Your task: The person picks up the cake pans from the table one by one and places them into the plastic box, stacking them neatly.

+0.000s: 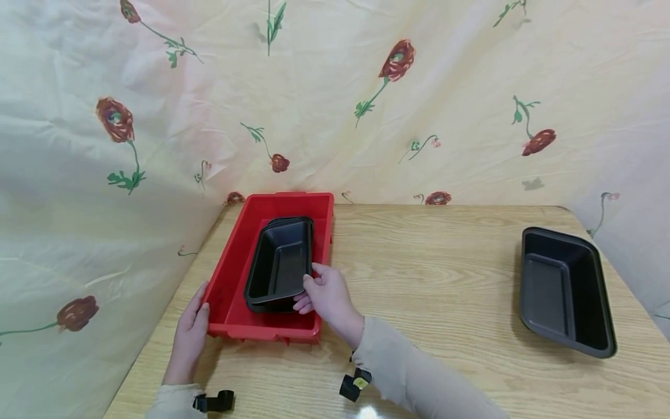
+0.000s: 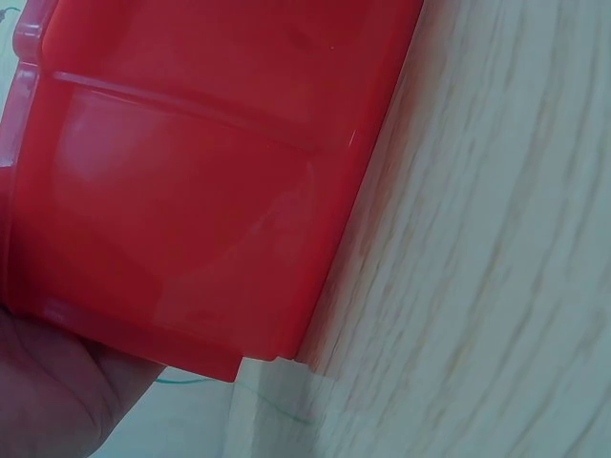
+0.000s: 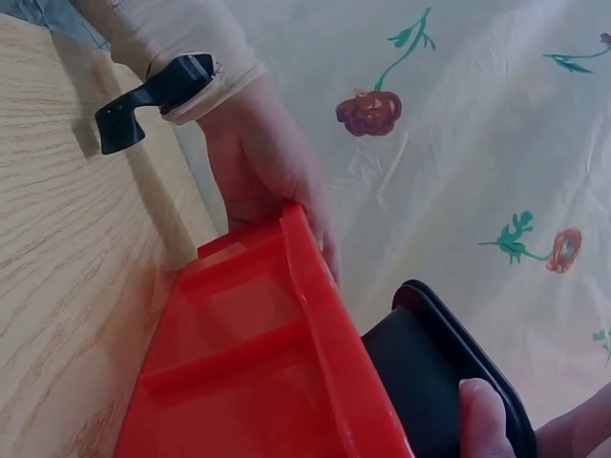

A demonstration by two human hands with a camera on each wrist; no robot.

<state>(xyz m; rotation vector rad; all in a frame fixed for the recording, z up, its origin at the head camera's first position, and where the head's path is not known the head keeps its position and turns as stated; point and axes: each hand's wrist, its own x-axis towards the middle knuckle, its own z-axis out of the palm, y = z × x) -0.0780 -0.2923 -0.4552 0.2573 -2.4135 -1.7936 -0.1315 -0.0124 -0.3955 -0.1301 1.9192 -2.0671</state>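
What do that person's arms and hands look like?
The left hand and right hand are bare, without gloves. The left sleeve and right sleeve are pale beige and reach the wrists. The left camera and right camera are black, the right one with a yellow spot.

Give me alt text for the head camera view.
A person's right-hand grip holds a corner of the top black pan stacked in a red tray; the left-hand grip holds the tray's left edge. Another black pan sits at right on the wooden table.
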